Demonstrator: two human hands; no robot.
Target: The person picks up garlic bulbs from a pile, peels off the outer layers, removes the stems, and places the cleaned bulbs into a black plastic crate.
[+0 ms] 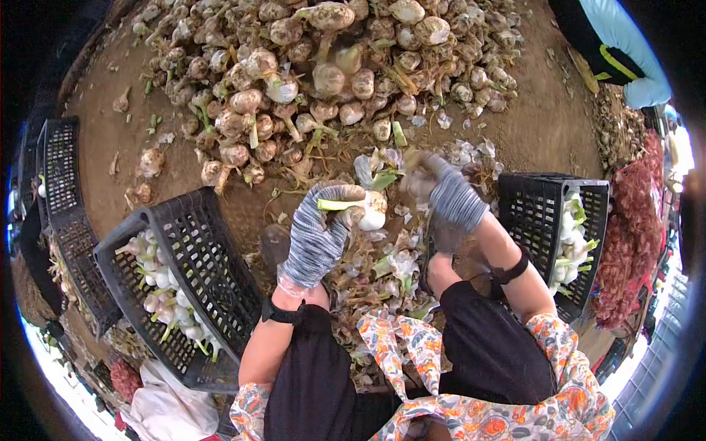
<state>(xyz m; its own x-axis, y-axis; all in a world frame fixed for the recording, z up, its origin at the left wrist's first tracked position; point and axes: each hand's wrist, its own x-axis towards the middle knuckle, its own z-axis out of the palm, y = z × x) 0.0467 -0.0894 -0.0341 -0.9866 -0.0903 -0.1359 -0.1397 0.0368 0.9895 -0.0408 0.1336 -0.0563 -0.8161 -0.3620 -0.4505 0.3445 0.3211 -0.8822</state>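
My left hand point(321, 226), in a grey striped glove, is closed round a garlic bulb point(373, 213) with a short green stem pointing left. The bulb is white low down and brownish on top. To the right of it, my right hand point(434, 184), also gloved, is apart from the bulb; its fingers are smeared by motion, and whether they hold anything cannot be made out. Loose peeled skins point(401, 268) lie on the ground below and between the hands. A large heap of soil-stained garlic point(323, 81) rises in front.
A black crate point(195, 264) with cleaned garlic leans at my left, another point(531, 220) at my right. More black crates point(70, 220) stand far left. Red net sacks point(632, 228) lie far right. Part of another person point(625, 44) shows at top right.
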